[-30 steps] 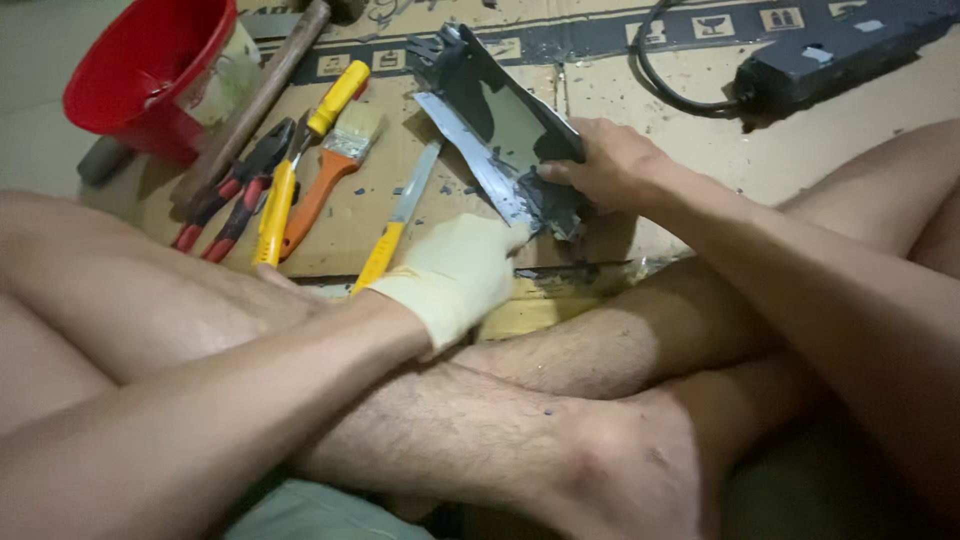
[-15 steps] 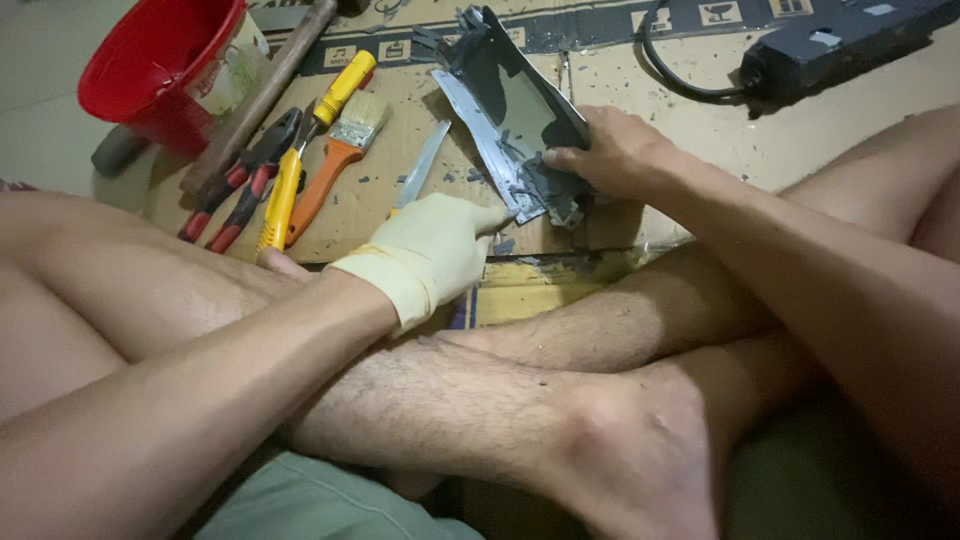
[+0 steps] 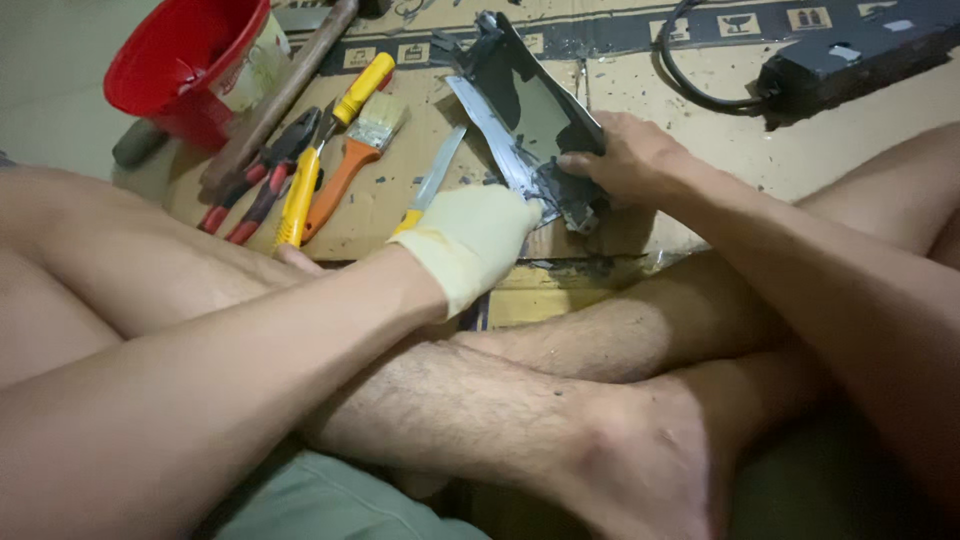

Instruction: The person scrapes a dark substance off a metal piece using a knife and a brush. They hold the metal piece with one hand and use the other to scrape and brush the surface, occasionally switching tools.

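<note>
**Bare hand steadies a dark panel while the gloved hand works its edge**

The right hand (image 3: 625, 160), bare, is closed over the near right corner of a dark angular plastic panel (image 3: 530, 110), fingers curled over its rim and pinning it on the cardboard sheet (image 3: 640, 90) spread on the floor. The left hand (image 3: 475, 235), in a pale glove, is drawn into a loose fist at the panel's lower edge, touching its grey, scuffed strip; whether it grips anything I cannot tell, since the fingers hide whatever lies inside. The panel lies tilted just beyond the crossed legs.

As for progress, the grey strip looks scraped along its length, and dark flecks lie scattered over the cardboard; the lower corner under both hands looks rough and appears unfinished.

To the left lie a putty knife (image 3: 432, 182) with a yellow handle, a paintbrush (image 3: 352, 155) with an orange handle, a yellow-handled screwdriver (image 3: 322, 148), red-gripped pliers (image 3: 262, 180), a hammer (image 3: 275, 100) and a red bucket (image 3: 175, 60). A black power strip (image 3: 850, 55) sits top right.
</note>
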